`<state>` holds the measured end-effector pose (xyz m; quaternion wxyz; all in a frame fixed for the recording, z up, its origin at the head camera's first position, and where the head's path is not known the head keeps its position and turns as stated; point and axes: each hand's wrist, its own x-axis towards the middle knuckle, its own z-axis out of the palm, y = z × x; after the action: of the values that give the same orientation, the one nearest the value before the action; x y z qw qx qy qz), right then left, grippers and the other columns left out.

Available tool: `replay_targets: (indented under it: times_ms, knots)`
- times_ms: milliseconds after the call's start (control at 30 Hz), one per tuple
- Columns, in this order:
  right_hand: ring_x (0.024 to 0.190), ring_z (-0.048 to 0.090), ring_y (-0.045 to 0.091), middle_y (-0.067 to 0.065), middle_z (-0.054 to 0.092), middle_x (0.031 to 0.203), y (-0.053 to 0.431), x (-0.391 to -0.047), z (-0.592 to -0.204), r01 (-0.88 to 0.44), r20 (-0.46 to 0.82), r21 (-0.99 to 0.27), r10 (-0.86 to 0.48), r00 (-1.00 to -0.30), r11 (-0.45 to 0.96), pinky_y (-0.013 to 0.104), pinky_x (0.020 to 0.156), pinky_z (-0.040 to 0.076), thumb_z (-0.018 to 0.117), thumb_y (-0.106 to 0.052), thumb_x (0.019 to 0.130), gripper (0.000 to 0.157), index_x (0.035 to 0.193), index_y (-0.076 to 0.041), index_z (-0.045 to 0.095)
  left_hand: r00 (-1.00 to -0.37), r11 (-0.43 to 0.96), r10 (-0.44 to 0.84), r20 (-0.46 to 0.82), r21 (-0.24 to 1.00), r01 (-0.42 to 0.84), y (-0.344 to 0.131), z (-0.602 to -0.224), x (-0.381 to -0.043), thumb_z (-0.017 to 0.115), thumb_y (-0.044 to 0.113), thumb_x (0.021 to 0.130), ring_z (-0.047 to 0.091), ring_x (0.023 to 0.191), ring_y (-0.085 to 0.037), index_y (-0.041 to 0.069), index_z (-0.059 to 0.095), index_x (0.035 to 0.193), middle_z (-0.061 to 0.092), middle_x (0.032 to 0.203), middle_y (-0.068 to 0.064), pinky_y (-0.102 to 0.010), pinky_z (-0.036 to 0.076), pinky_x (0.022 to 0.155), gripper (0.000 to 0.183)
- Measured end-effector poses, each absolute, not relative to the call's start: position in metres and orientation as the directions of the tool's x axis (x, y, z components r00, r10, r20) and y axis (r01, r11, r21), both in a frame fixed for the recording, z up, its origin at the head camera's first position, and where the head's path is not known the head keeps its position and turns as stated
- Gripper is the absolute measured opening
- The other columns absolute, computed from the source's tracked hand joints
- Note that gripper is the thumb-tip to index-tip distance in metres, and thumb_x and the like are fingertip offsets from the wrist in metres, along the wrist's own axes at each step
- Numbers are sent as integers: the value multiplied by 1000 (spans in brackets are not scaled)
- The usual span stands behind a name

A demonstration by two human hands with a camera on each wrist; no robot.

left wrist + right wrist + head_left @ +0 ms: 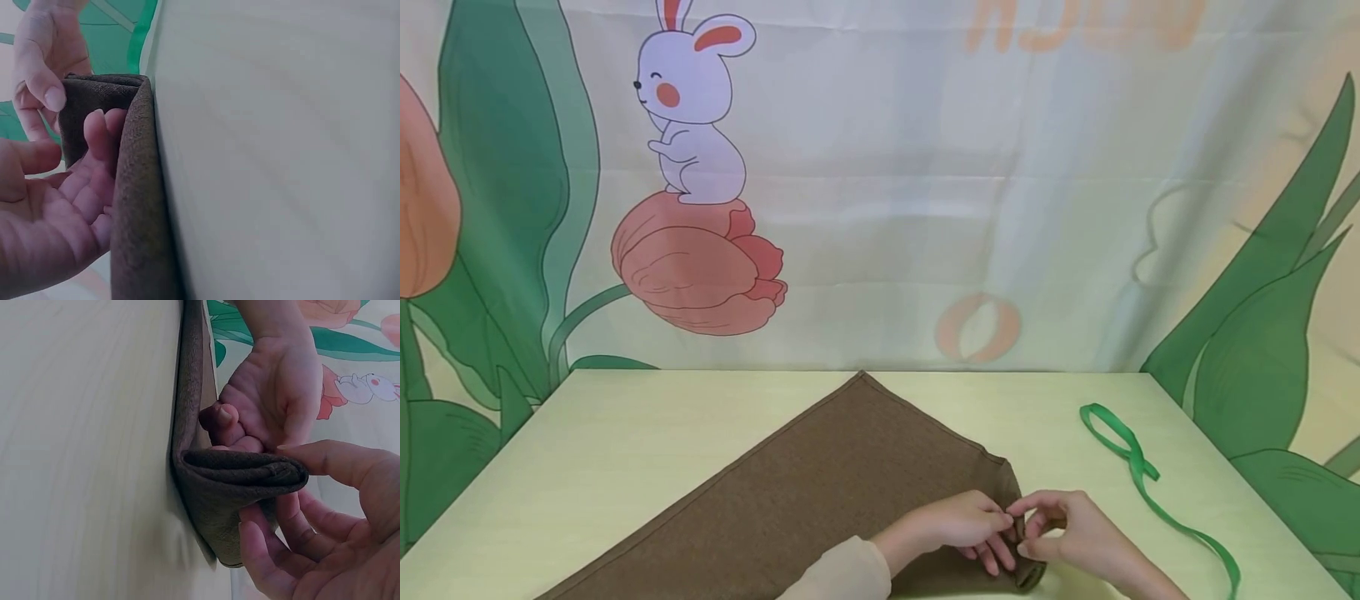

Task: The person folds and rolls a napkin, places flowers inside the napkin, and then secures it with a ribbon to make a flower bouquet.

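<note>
A brown cloth (820, 467) lies on the table, coming to a corner at the far edge. Its right end is turned up into a layered fold (244, 472). My right hand (1086, 537) pinches this fold from the right, thumb and fingers on opposite faces, as the right wrist view shows. On the fold's inner side is my left hand (958, 525). Its fingers (97, 140) bend loosely against the cloth, and its thumb stays apart from them near the edge. The fold hides some of its fingertips in the right wrist view.
A looped green ribbon (1138, 467) lies on the table (602, 450) to the right of the cloth. Behind the table hangs a printed backdrop (880, 167) with a rabbit, tulips and leaves.
</note>
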<state>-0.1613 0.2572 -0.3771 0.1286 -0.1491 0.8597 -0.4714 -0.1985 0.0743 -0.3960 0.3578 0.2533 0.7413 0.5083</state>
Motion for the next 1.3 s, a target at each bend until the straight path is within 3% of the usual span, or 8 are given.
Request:
replay_targets:
  times_ms: [167, 267, 400, 600, 733, 867, 1100, 1300]
  knots:
    - [69, 58, 12, 5, 59, 74, 251, -160, -375, -120, -71, -881, -381, -922, 457, 27, 68, 44, 73, -10, 74, 37, 100, 5, 51, -627, 326, 715, -310, 941, -94, 68, -400, -198, 37, 13, 91, 53, 48, -5, 3, 61, 87, 68, 82, -18, -16, 34, 43, 26]
    - [73, 58, 14, 5, 58, 75, 249, -159, -377, -100, -84, -904, -404, -911, 415, 27, 69, 47, 73, -10, 75, 35, 95, 5, 49, -649, 354, 688, -325, 931, -91, 64, -398, -198, 38, 22, 93, 52, 46, -6, 3, 63, 83, 68, 78, -17, -17, 35, 43, 33]
    - [76, 57, 14, 6, 57, 77, 244, -160, -379, -117, -77, -918, -458, -885, 379, 28, 67, 49, 72, -10, 76, 29, 93, 4, 52, -704, 415, 648, -290, 910, 7, 60, -394, -196, 48, 29, 93, 50, 42, -4, 0, 66, 72, 67, 65, -12, -17, 34, 41, 39]
    - [76, 56, 12, 5, 58, 81, 241, -161, -382, -145, -84, -887, -462, -883, 439, 25, 69, 44, 69, -11, 80, 22, 94, 2, 57, -756, 489, 596, -271, 869, 74, 55, -390, -190, 61, 12, 85, 48, 38, -4, 2, 58, 60, 64, 56, -10, -18, 32, 38, 27]
    - [72, 54, 10, 6, 58, 83, 245, -164, -388, -166, -74, -857, -435, -897, 488, 23, 65, 42, 69, -9, 78, 20, 94, 1, 61, -765, 554, 591, -257, 818, 154, 52, -390, -192, 65, 15, 83, 49, 38, -5, 3, 58, 58, 62, 51, -4, -20, 33, 37, 28]
    - [68, 52, 11, 6, 56, 82, 249, -166, -394, -152, -93, -842, -418, -904, 517, 22, 61, 43, 71, -8, 76, 22, 94, 0, 62, -790, 629, 588, -172, 711, 313, 49, -390, -195, 72, 23, 78, 50, 37, -7, 7, 60, 53, 57, 45, 1, -19, 37, 40, 31]
    - [67, 54, 12, 4, 55, 81, 250, -167, -397, -153, -111, -820, -416, -903, 552, 22, 61, 44, 74, -11, 73, 29, 97, -1, 62, -806, 705, 592, -18, 498, 506, 49, -389, -199, 83, 31, 63, 41, 52, -7, 17, 47, 71, 44, 58, 9, -22, 35, 48, 39]
    - [62, 52, 11, 4, 54, 81, 248, -169, -398, -172, -117, -806, -438, -892, 566, 22, 57, 43, 75, -11, 73, 30, 98, -2, 62, -757, 673, 649, -76, 523, 524, 46, -388, -202, 83, 25, 64, 41, 54, -5, 16, 54, 79, 47, 61, 9, -20, 36, 51, 34]
